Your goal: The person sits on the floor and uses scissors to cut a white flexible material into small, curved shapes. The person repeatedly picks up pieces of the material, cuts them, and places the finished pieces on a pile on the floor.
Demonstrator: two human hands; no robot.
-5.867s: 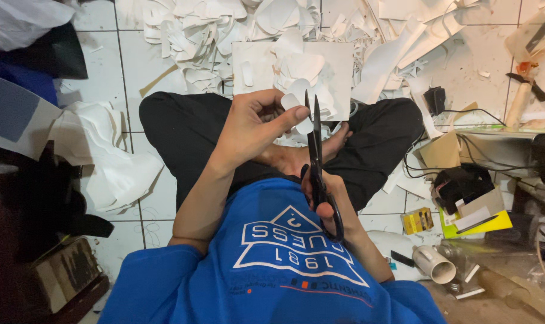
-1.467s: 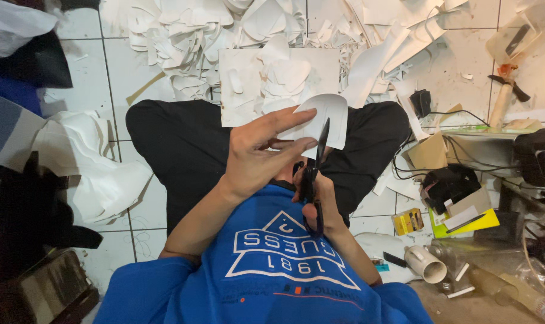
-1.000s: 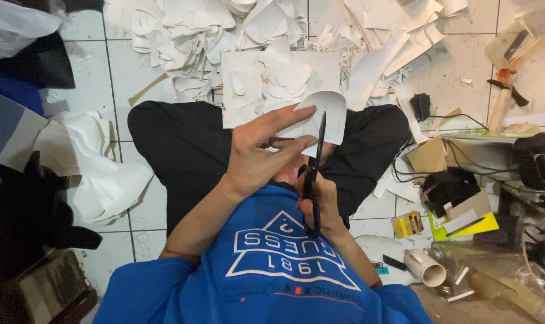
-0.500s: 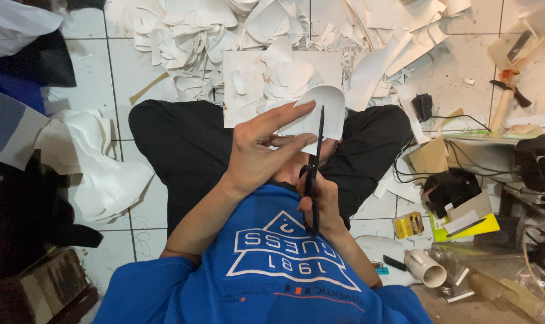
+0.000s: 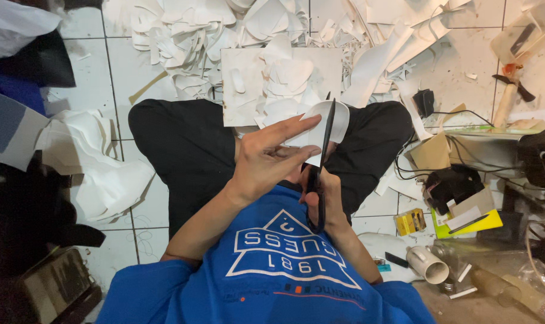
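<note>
The left hand [image 5: 266,165] pinches a white rounded piece [image 5: 326,123] above the lap, fingers spread flat along it; it sits a little higher and further turned than a moment ago. The right hand [image 5: 320,192] grips black scissors [image 5: 323,156], blades nearly shut along the piece's edge, so the cut looks advanced round the curve
</note>
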